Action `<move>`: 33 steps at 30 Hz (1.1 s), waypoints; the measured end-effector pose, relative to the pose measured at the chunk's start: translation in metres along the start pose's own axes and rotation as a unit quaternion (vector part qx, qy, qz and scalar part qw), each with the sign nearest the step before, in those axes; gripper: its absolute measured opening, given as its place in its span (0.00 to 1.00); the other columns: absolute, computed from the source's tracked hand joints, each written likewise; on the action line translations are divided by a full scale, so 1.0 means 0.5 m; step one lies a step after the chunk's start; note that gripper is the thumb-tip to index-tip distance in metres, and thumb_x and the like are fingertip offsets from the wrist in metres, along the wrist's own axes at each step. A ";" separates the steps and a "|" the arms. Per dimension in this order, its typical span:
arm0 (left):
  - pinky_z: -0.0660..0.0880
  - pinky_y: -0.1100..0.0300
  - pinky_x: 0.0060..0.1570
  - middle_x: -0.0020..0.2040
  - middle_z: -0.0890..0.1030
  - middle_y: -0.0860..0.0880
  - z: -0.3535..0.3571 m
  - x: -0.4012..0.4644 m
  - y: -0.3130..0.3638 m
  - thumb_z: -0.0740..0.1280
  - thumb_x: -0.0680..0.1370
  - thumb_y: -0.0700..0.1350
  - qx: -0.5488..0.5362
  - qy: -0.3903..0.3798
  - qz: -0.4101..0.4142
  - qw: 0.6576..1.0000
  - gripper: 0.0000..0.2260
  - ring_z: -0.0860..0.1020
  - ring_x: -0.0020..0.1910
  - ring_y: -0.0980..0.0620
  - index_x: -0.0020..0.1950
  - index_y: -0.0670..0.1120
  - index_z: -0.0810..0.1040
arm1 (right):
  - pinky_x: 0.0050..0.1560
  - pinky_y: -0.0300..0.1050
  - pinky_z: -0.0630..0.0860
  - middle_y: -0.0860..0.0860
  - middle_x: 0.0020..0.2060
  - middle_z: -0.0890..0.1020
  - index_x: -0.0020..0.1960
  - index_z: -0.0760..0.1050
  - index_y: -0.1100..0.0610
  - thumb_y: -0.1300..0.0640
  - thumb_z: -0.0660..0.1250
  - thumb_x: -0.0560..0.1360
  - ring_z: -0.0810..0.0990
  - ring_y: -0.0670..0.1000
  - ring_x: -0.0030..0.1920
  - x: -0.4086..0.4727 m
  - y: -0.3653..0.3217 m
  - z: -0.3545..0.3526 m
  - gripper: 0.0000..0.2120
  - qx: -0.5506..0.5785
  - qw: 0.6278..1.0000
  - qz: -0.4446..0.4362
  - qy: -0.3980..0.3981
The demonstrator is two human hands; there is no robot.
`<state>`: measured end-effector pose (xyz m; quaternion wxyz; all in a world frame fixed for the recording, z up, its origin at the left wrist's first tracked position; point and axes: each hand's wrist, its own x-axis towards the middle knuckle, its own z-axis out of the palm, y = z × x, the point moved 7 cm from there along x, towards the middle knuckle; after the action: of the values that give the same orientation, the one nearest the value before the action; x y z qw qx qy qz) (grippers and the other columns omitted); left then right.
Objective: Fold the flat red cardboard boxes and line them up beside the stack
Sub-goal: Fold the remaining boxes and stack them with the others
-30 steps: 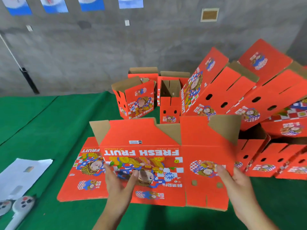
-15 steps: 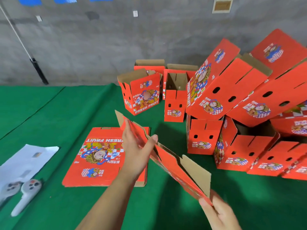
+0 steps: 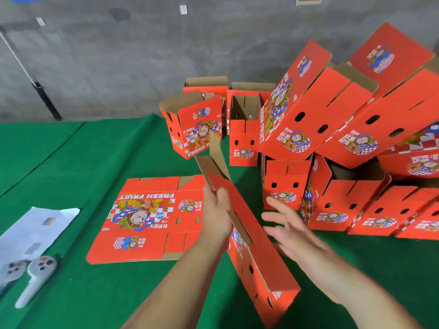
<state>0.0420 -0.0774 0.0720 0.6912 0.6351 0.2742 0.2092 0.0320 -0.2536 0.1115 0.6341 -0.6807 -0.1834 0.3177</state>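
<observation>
A flat red cardboard box (image 3: 255,248) stands on edge in front of me, slightly parted along its top, brown flaps pointing away. My left hand (image 3: 217,212) grips its upper edge near the far end. My right hand (image 3: 288,230) hovers just right of the box with fingers spread, holding nothing. The stack of flat red boxes (image 3: 147,219) lies on the green mat to the left of my left hand, printed "FRESH FRUIT".
Several folded red boxes (image 3: 285,186) stand and lean in a pile at the right and back, against a grey wall. A white paper (image 3: 35,229) and two grey controllers (image 3: 35,279) lie at the left on the green mat (image 3: 83,162).
The box was lifted off the stack, turned edge-up and swung to the right. My right hand let go of its near end and now hovers open beside it.
</observation>
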 end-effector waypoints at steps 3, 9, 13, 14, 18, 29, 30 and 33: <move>0.79 0.45 0.51 0.48 0.82 0.45 0.026 -0.016 -0.010 0.61 0.83 0.38 -0.005 -0.041 -0.004 0.999 0.09 0.81 0.48 0.45 0.60 0.49 0.75 | 0.64 0.38 0.72 0.31 0.70 0.59 0.75 0.45 0.24 0.34 0.75 0.65 0.68 0.28 0.66 0.042 0.004 0.017 0.51 -0.156 0.987 0.010 -0.018; 0.78 0.35 0.62 0.55 0.84 0.44 0.008 -0.015 -0.014 0.64 0.78 0.65 0.031 -0.042 0.010 0.999 0.27 0.83 0.57 0.40 0.69 0.49 0.74 | 0.48 0.29 0.70 0.19 0.47 0.75 0.71 0.54 0.24 0.46 0.68 0.72 0.73 0.21 0.52 0.064 0.017 0.025 0.35 -0.095 0.995 0.029 -0.021; 0.73 0.34 0.69 0.67 0.75 0.41 0.007 -0.024 -0.008 0.64 0.70 0.72 0.020 -0.021 -0.008 1.000 0.39 0.77 0.68 0.39 0.75 0.52 0.68 | 0.50 0.31 0.63 0.15 0.46 0.73 0.73 0.58 0.27 0.43 0.62 0.69 0.70 0.16 0.46 0.055 0.027 0.035 0.34 -0.063 0.996 0.041 -0.043; 0.72 0.35 0.70 0.69 0.73 0.42 0.003 -0.023 -0.001 0.64 0.69 0.71 0.004 -0.008 -0.013 1.000 0.40 0.75 0.70 0.39 0.76 0.53 0.66 | 0.52 0.30 0.66 0.16 0.47 0.74 0.73 0.59 0.26 0.43 0.62 0.69 0.72 0.18 0.48 0.055 0.027 0.040 0.34 -0.068 0.996 0.042 -0.051; 0.74 0.36 0.68 0.73 0.71 0.45 -0.026 0.017 0.039 0.66 0.67 0.68 -0.019 0.037 -0.023 0.999 0.45 0.74 0.71 0.42 0.80 0.55 0.59 | 0.66 0.53 0.74 0.38 0.60 0.80 0.67 0.65 0.21 0.45 0.62 0.61 0.80 0.43 0.60 0.074 0.035 0.046 0.35 -0.144 0.988 0.035 -0.033; 0.80 0.56 0.36 0.45 0.82 0.49 -0.037 0.064 0.006 0.55 0.87 0.58 -0.058 -0.025 -0.145 0.987 0.16 0.81 0.41 0.50 0.73 0.56 0.69 | 0.56 0.51 0.77 0.41 0.56 0.75 0.50 0.73 0.30 0.37 0.70 0.58 0.80 0.41 0.53 0.121 0.076 0.019 0.21 -0.159 0.983 0.088 0.001; 0.78 0.56 0.38 0.46 0.82 0.48 -0.030 0.064 0.000 0.52 0.87 0.61 -0.075 -0.019 -0.156 0.985 0.18 0.80 0.41 0.49 0.72 0.54 0.70 | 0.55 0.50 0.76 0.39 0.57 0.73 0.51 0.71 0.30 0.32 0.70 0.59 0.78 0.39 0.53 0.119 0.069 0.029 0.22 -0.175 0.981 0.085 0.000; 0.76 0.57 0.41 0.48 0.83 0.45 -0.019 0.062 -0.016 0.50 0.86 0.64 -0.129 0.000 -0.190 0.973 0.25 0.80 0.44 0.48 0.67 0.48 0.77 | 0.57 0.48 0.73 0.34 0.54 0.65 0.54 0.65 0.32 0.20 0.66 0.59 0.72 0.37 0.59 0.103 0.045 0.045 0.29 -0.258 0.963 0.072 0.022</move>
<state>0.0588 -0.0512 0.0601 0.7943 0.4773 0.3603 0.1076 0.0512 -0.2060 0.0792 0.4161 -0.8396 -0.1953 0.2893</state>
